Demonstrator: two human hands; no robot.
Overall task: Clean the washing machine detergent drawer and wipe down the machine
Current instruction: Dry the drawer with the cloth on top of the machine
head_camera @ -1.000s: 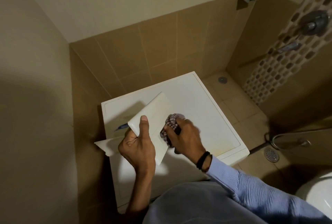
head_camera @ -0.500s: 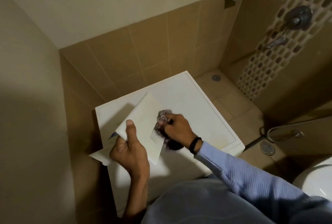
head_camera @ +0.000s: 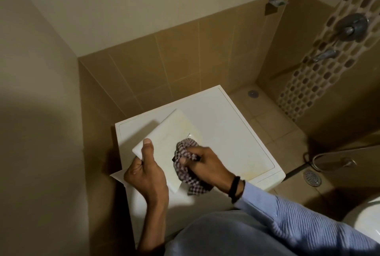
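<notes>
A: Where is the detergent drawer?
B: It is lifted above the top of the white washing machine, tilted, with its pale flat side facing the camera. The left hand is clamped on its near-left corner, thumb lying up across the face.
A: And the right hand?
B: Its fingers are closed round a bunched checked cloth, which is pressed against the drawer's right edge. A dark band sits on that wrist, above a blue ribbed sleeve.
A: What surrounds the machine?
B: Tan wall tiles behind it, a tiled floor with a round drain to the right, and a shower valve on the mosaic strip
</notes>
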